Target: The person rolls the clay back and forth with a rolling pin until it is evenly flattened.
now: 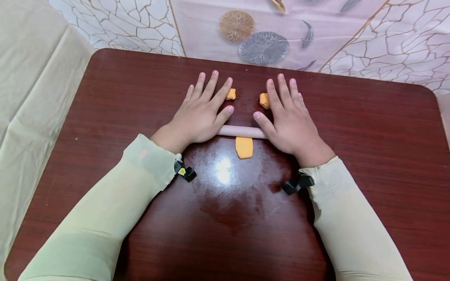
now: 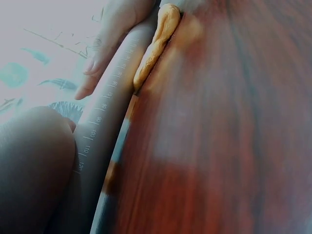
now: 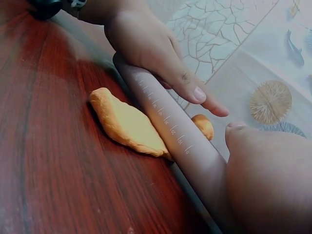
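A pale pink rolling pin point(image 1: 242, 131) with printed markings lies crosswise under both palms. My left hand point(image 1: 200, 113) rests flat on its left end, fingers straight and spread. On the right end rests my right hand point(image 1: 290, 117), its fingers also extended. A flattened orange dough piece point(image 1: 244, 147) touches the pin's near side, between the hands; the right wrist view shows the dough point(image 3: 126, 124) against the pin point(image 3: 180, 136). In the left wrist view the dough point(image 2: 157, 46) lies along the pin point(image 2: 105, 105).
Beyond the pin, one small orange lump point(image 1: 231, 94) is beside the left index finger and another lump point(image 1: 264, 100) beside the right one. The dark red wooden table point(image 1: 379, 148) meets a patterned cloth point(image 1: 211, 23) at its far edge.
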The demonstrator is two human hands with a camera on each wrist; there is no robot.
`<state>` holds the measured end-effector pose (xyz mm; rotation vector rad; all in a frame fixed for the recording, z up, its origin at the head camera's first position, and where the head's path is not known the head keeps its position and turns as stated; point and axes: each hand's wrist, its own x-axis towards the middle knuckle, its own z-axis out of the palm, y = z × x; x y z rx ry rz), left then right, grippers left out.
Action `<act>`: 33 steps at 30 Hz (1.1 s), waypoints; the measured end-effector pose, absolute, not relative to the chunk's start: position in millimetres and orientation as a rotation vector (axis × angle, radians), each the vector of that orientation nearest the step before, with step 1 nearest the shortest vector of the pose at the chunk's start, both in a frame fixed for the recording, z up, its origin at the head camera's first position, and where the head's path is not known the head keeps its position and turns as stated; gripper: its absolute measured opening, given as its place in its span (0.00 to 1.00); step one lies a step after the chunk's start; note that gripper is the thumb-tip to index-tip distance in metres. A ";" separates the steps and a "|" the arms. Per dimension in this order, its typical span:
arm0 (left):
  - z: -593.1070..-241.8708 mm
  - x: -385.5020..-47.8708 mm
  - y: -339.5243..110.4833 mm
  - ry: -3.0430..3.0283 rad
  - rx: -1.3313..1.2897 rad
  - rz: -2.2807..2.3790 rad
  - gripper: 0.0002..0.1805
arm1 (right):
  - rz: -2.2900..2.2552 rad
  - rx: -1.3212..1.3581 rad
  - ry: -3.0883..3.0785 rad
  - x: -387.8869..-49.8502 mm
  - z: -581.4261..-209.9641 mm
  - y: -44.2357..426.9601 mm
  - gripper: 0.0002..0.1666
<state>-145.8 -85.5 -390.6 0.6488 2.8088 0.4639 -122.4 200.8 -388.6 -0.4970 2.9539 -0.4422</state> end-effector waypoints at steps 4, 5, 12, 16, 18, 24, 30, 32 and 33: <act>-390.7 -144.5 -85.4 2.808 0.682 0.462 0.40 | -0.433 -0.490 2.948 -119.2 -387.1 200.6 0.54; -390.5 -144.0 -84.9 2.807 0.689 0.461 0.40 | -0.430 -0.488 2.946 -118.4 -386.9 200.8 0.54; -389.1 -140.4 -84.2 2.798 0.723 0.439 0.40 | -0.424 -0.498 2.934 -114.6 -388.1 200.7 0.54; -387.8 -137.1 -85.9 2.790 0.731 0.406 0.40 | -0.394 -0.527 2.941 -110.6 -389.3 199.0 0.53; -387.8 -135.0 -86.6 2.789 0.740 0.394 0.40 | -0.374 -0.545 2.945 -108.3 -390.2 198.7 0.52; -388.0 -126.4 -88.9 2.803 0.783 0.379 0.39 | -0.321 -0.611 2.968 -99.7 -391.6 198.4 0.51; -387.8 -110.3 -90.4 2.792 0.856 0.347 0.39 | -0.274 -0.702 2.984 -84.0 -388.3 199.0 0.51; -386.9 -103.9 -90.4 2.777 0.883 0.312 0.39 | -0.261 -0.726 2.972 -77.9 -386.7 199.8 0.52; -386.6 -100.9 -90.4 2.768 0.897 0.294 0.40 | -0.253 -0.736 2.966 -74.8 -386.1 200.3 0.52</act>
